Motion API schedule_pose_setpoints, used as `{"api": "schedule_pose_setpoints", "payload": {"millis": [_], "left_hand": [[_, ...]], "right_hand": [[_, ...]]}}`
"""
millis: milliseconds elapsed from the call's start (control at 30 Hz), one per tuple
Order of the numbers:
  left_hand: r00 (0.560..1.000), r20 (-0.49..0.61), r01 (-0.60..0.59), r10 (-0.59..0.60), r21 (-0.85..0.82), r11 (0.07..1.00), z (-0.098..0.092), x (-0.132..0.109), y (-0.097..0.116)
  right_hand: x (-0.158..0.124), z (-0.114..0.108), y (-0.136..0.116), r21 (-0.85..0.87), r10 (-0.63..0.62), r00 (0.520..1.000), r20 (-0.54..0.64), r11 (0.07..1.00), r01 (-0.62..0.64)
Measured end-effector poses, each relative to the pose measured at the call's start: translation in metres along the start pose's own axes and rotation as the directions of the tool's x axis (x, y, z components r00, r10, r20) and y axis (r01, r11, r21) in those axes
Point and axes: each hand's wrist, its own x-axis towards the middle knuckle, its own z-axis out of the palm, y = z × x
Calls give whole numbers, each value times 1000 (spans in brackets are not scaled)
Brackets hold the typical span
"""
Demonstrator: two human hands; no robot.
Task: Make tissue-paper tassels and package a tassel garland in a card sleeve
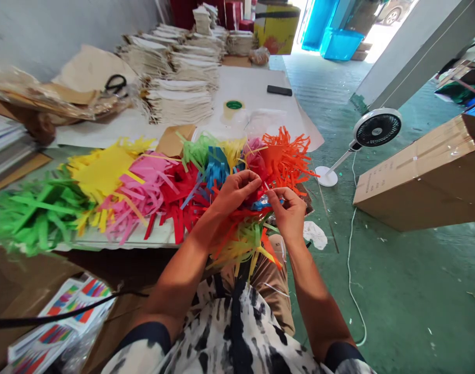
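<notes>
Both my hands are raised close together over a row of fringed, coloured paper bundles at the table's front edge. My left hand (237, 191) is closed in a pinch, thumb against fingertips. Facing it, my right hand (290, 212) pinches too; what lies between the fingers of either hand is too small to make out. Just below them is a multicoloured fringe bundle (241, 244), hanging over my lap. Orange fringe (286, 156) lies beyond my right hand. To the left spread red (178, 189), pink (149, 179), yellow (100, 171) and green (42, 210) fringes.
Stacks of white bundles (180, 101) stand at the back of the table, near black scissors (116, 84), a tape roll (234, 106) and a dark phone-like slab (279, 91). To the right are a fan (377, 129), its cable (349, 259) and a large carton (420, 176).
</notes>
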Motion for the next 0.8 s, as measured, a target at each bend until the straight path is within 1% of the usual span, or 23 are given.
{"api": "schedule_pose_setpoints", "payload": {"millis": [267,433,533,600,667,733,800], "left_hand": [[996,36,-86,84,66,994,1,2,-9],[994,48,-105,103,40,994,1,4,-12],[989,63,-139,134,77,987,2,4,-13],[984,46,-176,171,143,974,3,3,-12],[976,9,-211,216,249,945,6,1,-11],[968,-6,-229,252,395,890,9,-2,-9],[963,2,-226,269,547,806,13,-5,-6]], "right_hand": [[0,0,3,10,-1,1000,0,1000,1],[0,-2,3,1,-12,1000,-1,1000,12],[-1,-3,3,-4,-7,1000,1,1000,7],[-2,-3,2,-10,-6,1000,5,1000,6],[-2,-3,2,5,3,1000,15,1000,-3],[-2,-3,1,49,19,1000,23,999,-20],[-2,-4,-1,99,25,999,30,995,-27]]}}
